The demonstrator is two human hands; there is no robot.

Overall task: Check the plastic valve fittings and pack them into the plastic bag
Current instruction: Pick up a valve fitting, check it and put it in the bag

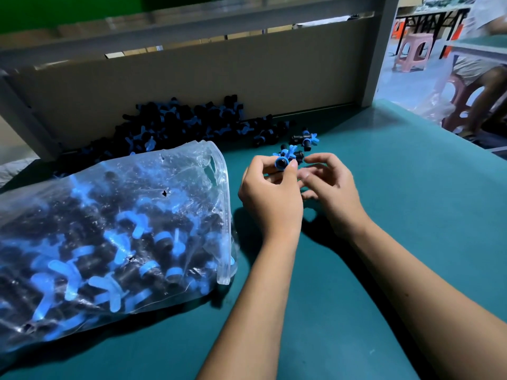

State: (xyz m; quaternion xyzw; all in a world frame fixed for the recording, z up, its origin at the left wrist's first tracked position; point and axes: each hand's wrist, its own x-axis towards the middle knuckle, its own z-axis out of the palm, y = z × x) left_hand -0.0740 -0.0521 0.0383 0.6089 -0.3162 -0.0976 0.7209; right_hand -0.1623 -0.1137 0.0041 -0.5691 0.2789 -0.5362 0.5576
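My left hand (270, 194) pinches a black valve fitting with a blue ring and blue wing handle (285, 159) above the green table. My right hand (330, 185) hovers just right of it, fingers loosely curled, holding nothing that I can see. A clear plastic bag (109, 237) lies on its side at the left, mouth toward my hands, holding several black-and-blue fittings. A heap of loose fittings (175, 124) lies against the back board. One loose fitting (306, 138) lies on the table just beyond my hands.
The green table (384, 215) stretches right and toward me. A grey board and frame (192, 75) wall off the back. Beyond the right edge are pink stools (411, 50) and a seated person's legs (482, 86).
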